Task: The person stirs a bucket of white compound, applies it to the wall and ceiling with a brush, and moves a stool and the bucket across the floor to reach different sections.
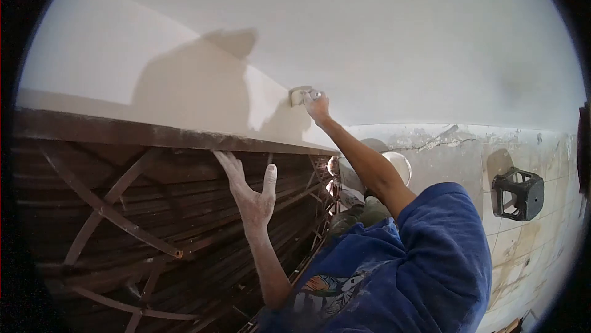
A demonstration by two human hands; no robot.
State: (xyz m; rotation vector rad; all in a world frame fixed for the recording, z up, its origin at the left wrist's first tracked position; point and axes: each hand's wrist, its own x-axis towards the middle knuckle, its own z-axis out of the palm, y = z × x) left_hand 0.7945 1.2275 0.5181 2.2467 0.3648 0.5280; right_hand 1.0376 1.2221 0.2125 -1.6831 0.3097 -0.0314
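My right hand (pixel 317 107) is stretched up to the white wall (pixel 400 37), its fingers closed around a putty knife. The wide blade of the putty knife (pixel 298 96) lies against the wall close to the inner corner and looks smeared with pale filler. Lower and to the left, my left hand (pixel 251 200) is spread open, thumb apart, with pale dust on the skin. Its fingertips reach the underside of the brown metal rail (pixel 141 136) and seem to rest against it.
Under the rail runs a brown folding metal gate (pixel 101 210) with crossed bars. At right, a black plastic stool (pixel 520 194) stands on stained tiles (pixel 535 234). A round white bucket (pixel 399 166) is partly hidden behind my right arm. My shadow (pixel 197 80) falls on the wall.
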